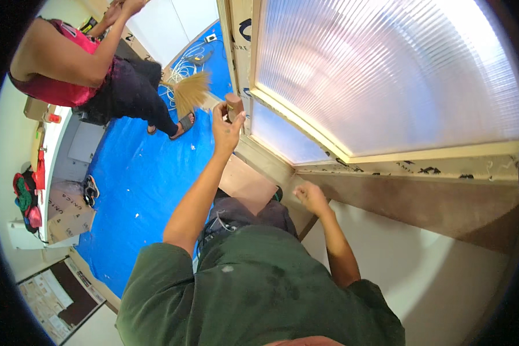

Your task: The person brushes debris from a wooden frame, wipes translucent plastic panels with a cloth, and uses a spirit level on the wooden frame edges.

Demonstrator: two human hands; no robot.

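My left hand is raised beside the upright edge of a wooden frame, its fingers closed round a small brown block. My right hand hangs lower, just below the framed ribbed panel. Its fingers are curled in, and whatever they may hold does not show. The panel is translucent, with a pale wooden border. A second, smaller translucent pane sits beyond its lower left edge. In front of my legs is a flat light-brown sheet.
A blue floor sheet spreads to my left. Another person stands at the far left, near a broom and coiled white cable. A white counter runs along the left. Below the panel is a brown ledge.
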